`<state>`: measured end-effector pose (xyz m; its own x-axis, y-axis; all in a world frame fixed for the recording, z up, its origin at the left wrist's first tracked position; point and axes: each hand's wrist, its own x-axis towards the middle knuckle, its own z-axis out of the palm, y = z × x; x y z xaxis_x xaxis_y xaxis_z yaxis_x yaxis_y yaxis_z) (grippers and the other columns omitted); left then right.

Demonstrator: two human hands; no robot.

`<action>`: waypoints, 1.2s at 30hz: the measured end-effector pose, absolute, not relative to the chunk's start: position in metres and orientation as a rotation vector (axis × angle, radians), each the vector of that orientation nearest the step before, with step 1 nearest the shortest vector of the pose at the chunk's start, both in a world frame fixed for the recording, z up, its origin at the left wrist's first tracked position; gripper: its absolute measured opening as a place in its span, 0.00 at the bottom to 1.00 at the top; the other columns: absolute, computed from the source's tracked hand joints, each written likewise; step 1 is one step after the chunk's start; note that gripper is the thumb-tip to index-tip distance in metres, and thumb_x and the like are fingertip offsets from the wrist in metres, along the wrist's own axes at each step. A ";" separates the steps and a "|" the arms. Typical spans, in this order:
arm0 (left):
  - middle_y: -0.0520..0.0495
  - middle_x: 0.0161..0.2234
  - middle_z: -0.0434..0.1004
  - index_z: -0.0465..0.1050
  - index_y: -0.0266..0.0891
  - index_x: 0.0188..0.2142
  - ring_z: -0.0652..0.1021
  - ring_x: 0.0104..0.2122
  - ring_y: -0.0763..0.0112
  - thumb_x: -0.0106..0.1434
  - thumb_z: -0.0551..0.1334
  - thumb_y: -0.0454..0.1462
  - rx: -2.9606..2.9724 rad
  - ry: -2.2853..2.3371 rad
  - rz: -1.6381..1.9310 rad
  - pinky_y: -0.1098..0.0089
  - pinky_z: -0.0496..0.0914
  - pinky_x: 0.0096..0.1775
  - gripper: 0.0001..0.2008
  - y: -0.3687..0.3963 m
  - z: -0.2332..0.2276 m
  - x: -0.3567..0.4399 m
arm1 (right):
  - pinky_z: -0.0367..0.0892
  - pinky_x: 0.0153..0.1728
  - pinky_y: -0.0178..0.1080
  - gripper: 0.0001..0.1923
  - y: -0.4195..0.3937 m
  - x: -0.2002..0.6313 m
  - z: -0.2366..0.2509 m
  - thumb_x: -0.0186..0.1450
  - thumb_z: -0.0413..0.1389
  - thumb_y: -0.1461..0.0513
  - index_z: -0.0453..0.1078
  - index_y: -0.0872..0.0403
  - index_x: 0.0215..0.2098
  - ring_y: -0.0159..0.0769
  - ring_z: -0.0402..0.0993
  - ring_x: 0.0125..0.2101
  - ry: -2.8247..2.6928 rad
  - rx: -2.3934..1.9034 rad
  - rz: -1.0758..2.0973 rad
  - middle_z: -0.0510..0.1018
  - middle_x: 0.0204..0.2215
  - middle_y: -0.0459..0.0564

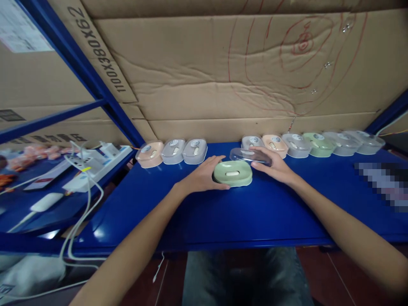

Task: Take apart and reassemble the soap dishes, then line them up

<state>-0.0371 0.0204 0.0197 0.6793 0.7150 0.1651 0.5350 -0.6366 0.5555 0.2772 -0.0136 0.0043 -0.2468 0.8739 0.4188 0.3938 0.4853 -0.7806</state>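
Observation:
A small green oval box (233, 171) with a pale elongated piece (232, 173) in its middle stands open on the blue table. My left hand (204, 175) is curled around the box's left side, thumb along the near edge. Just behind and to the right, my right hand (276, 166) grips a clear plastic lid (242, 156) by its right end. The lid is tilted and apart from the box, partly covered by my fingers.
Lidded boxes line the back: a peach box (149, 154) and grey ones (195, 151) at left, several more (318, 145) at right. A cardboard wall (191, 63) rises behind. Left are a power strip (95, 168) and white cables (72, 238). A blurred-out item (387, 187) lies right.

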 end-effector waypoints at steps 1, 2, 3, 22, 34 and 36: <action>0.37 0.63 0.74 0.68 0.46 0.68 0.75 0.62 0.40 0.53 0.78 0.58 2.453 0.945 0.482 0.42 0.70 0.64 0.48 0.023 0.025 -0.043 | 0.75 0.64 0.64 0.35 -0.014 0.284 0.009 0.67 0.68 0.41 0.73 0.45 0.66 0.56 0.81 0.60 -1.867 -1.099 0.607 0.80 0.64 0.55; 0.39 0.59 0.77 0.72 0.46 0.63 0.77 0.59 0.42 0.53 0.78 0.58 2.473 0.924 0.464 0.44 0.72 0.62 0.43 0.027 0.029 -0.048 | 0.75 0.64 0.65 0.35 -0.015 0.291 0.014 0.66 0.68 0.41 0.74 0.45 0.65 0.58 0.81 0.59 -1.909 -1.141 0.535 0.81 0.63 0.55; 0.41 0.57 0.78 0.74 0.46 0.60 0.78 0.57 0.44 0.53 0.78 0.58 2.488 0.918 0.461 0.45 0.73 0.60 0.40 0.030 0.032 -0.054 | 0.75 0.63 0.67 0.35 -0.016 0.298 0.019 0.65 0.69 0.41 0.75 0.46 0.65 0.59 0.82 0.58 -1.962 -1.184 0.473 0.82 0.61 0.56; 0.44 0.55 0.77 0.73 0.46 0.54 0.77 0.56 0.48 0.54 0.77 0.52 2.518 0.901 0.327 0.51 0.72 0.57 0.32 0.027 0.046 -0.061 | 0.70 0.61 0.68 0.45 -0.024 0.334 0.035 0.57 0.72 0.38 0.73 0.46 0.66 0.68 0.75 0.61 -2.366 -1.460 0.165 0.81 0.60 0.58; 0.42 0.57 0.74 0.68 0.45 0.65 0.71 0.58 0.47 0.58 0.77 0.54 2.520 0.810 0.450 0.50 0.67 0.62 0.41 0.007 0.019 -0.026 | 0.74 0.62 0.61 0.35 -0.038 0.245 0.001 0.70 0.66 0.44 0.70 0.45 0.71 0.59 0.73 0.65 -2.474 -0.949 0.143 0.72 0.68 0.61; 0.42 0.57 0.74 0.67 0.44 0.66 0.71 0.57 0.47 0.57 0.78 0.54 2.523 0.814 0.465 0.49 0.67 0.62 0.43 0.007 0.016 -0.024 | 0.75 0.60 0.61 0.30 -0.037 0.245 -0.002 0.71 0.66 0.45 0.74 0.45 0.68 0.58 0.75 0.63 -2.483 -0.922 0.133 0.72 0.67 0.61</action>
<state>-0.0238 0.0074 0.0163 0.7696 0.6137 0.1764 0.4635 -0.7269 0.5068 0.2450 -0.0366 -0.0024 -0.6552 0.6362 0.4074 0.5890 0.7679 -0.2518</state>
